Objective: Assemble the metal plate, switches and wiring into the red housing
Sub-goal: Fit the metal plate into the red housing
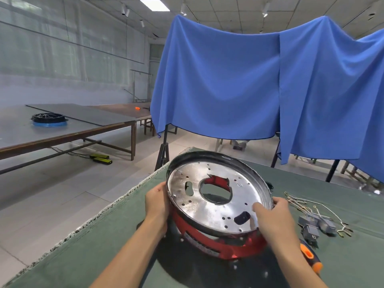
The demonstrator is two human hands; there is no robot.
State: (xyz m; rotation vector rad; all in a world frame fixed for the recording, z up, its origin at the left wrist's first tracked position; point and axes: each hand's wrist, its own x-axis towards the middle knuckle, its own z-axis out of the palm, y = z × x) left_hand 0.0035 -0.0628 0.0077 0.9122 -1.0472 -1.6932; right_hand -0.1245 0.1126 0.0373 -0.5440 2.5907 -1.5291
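A round shiny metal plate [209,206] with a large centre hole and several small holes is tilted, its near edge low over the red ring-shaped housing [209,245] on the green table. My left hand [155,201] grips the plate's left rim. My right hand [272,217] holds the right rim, thumb lying on the plate's face. Grey switches [316,224] with white wiring [307,204] lie on the cloth to the right, apart from both hands.
An orange-and-black screwdriver [311,257] lies at my right forearm. The green cloth table [93,246] ends at a frayed edge on the left. Blue drapes [249,84] hang behind. A long bench [68,129] with a blue-black ring stands far left.
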